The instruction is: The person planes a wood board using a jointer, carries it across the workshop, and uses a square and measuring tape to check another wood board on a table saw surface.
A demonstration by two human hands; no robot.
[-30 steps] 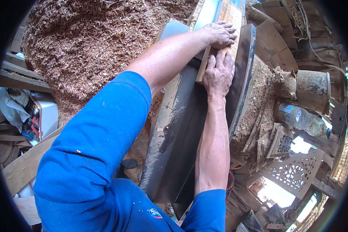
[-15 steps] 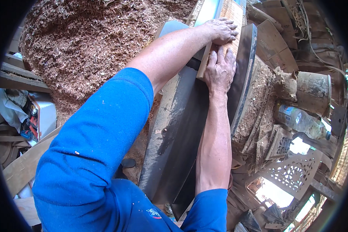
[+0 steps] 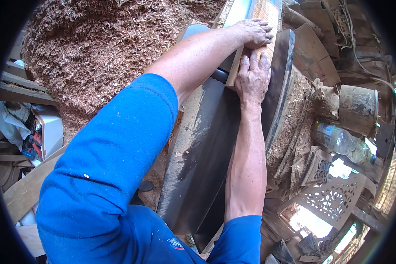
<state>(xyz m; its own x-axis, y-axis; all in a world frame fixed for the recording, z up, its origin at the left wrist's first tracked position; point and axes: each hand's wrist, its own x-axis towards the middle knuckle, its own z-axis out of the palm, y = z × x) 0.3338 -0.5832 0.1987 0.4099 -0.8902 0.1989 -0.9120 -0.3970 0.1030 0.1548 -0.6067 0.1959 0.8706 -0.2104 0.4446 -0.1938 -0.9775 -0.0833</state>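
A long light wooden board (image 3: 265, 13) lies along a dark metal machine bed (image 3: 197, 167) with raised sides. My left hand (image 3: 255, 33) rests across the board's upper part, fingers stretched over its surface. Just below it, my right hand (image 3: 252, 80) lies on the near end of the board, fingers extended forward along it. The palms of both hands are turned down and hidden. A light blue metal surface (image 3: 236, 12) shows left of the board.
A large heap of wood shavings (image 3: 101, 48) rises at the left, above a white container (image 3: 50, 134) and loose planks (image 3: 26, 189). At the right are sawdust, a dented metal cylinder (image 3: 356, 108), a plastic bottle (image 3: 343, 141), cardboard (image 3: 314, 59) and a patterned cut-out panel (image 3: 330, 198).
Both my hands have moved slightly forward, away from me, along with the board; its near end sits a little higher up the machine bed than before.
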